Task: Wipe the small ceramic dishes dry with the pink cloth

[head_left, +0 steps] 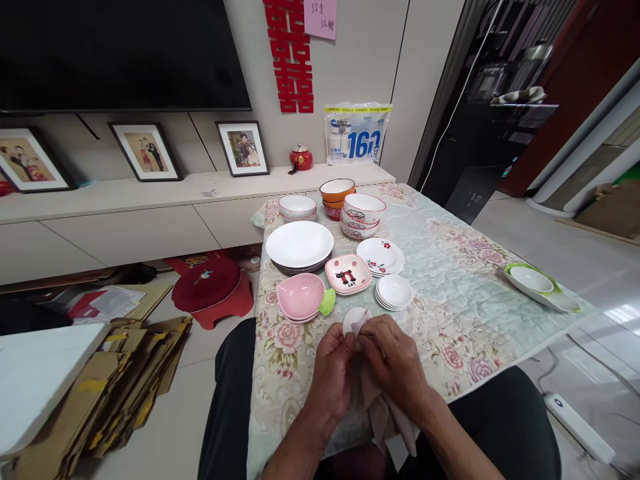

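Your left hand [334, 370] and right hand [394, 357] close together, fingers [380, 328] curled; your bare forearms [447, 427] converging forward.

- Small round white dish [351, 319] and beige cloth [384, 413]: between left hand [335, 363] and right hand [395, 357], above the near end of the floral-patterned tablecloth [465, 293].
- Left on the tablecloth: pink fruit-shaped bowl with green leaf handle [301, 297], before the large round white plate [300, 244].
- Right of both: square pink cat-printed dish [349, 277].
- Farther right: stacked round white red-flowered plates [380, 257], behind stacked small round white bowls [395, 292].
- Behind the plates: stacked round white red-rimmed bowls [364, 210].
- Far right: small oval white bowl [531, 279] in a green-edged white dish [555, 299].
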